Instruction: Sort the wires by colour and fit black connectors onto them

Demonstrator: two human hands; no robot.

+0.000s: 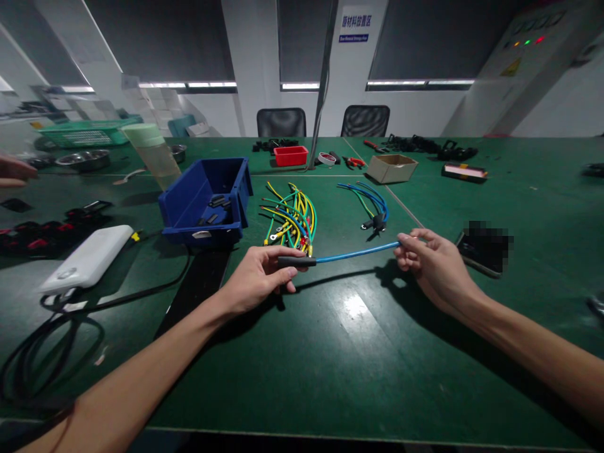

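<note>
A blue wire (356, 254) stretches between both hands just above the green table (330, 352). My left hand (257, 280) pinches a black sleeve (296, 262) fitted over the wire's left end. My right hand (431, 264) is closed on the wire's right end. Just beyond my left hand lies a bundle of yellow, green and blue wires (290, 217) with ring terminals. A smaller bunch of blue and green wires (370, 204) with black sleeves lies further right.
A blue bin (207, 201) holding black sleeves stands at left centre. A white power bank (89, 257) and black cables (42, 352) lie at left. A phone (481, 251) lies right of my right hand. A cardboard box (391, 168), red tray (290, 155) and pliers sit farther back. Another person's hand (14, 173) shows at far left.
</note>
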